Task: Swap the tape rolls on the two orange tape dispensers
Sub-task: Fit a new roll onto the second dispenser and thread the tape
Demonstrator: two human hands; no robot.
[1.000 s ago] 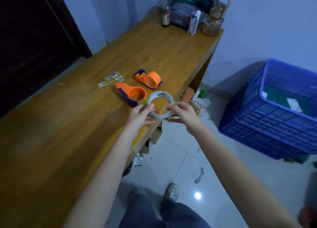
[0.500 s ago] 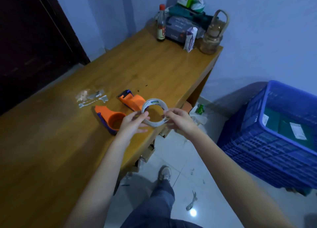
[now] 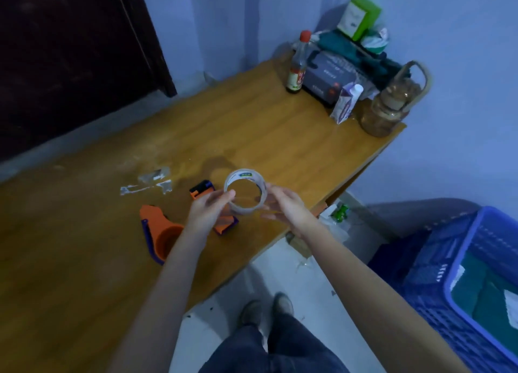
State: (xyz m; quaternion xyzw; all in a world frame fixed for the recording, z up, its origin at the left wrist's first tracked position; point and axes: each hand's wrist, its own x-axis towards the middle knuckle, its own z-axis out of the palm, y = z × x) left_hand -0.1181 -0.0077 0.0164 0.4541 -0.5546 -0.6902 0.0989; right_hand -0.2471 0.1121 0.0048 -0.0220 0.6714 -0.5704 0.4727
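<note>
A clear tape roll [image 3: 244, 191] with a white core is held upright above the wooden table [image 3: 252, 137], between both hands. My left hand [image 3: 208, 210] pinches its left rim with the fingertips. My right hand [image 3: 283, 208] grips its right side. One orange dispenser [image 3: 159, 232] with a purple edge lies on the table left of my left wrist, its hub without a roll. The second orange dispenser [image 3: 202, 190] lies behind and under my left hand, mostly hidden.
Scraps of used tape [image 3: 148, 183] stick to the table behind the dispensers. A bottle [image 3: 297, 64], boxes and a jar [image 3: 388, 112] crowd the far corner. A blue crate [image 3: 462, 274] stands on the floor at the right. My shoes [image 3: 266, 309] are by the table's edge.
The view has tilted up and back, so the table sits lower in frame. Both hands have kept hold of the roll and carried it from the table's edge over the second dispenser.
</note>
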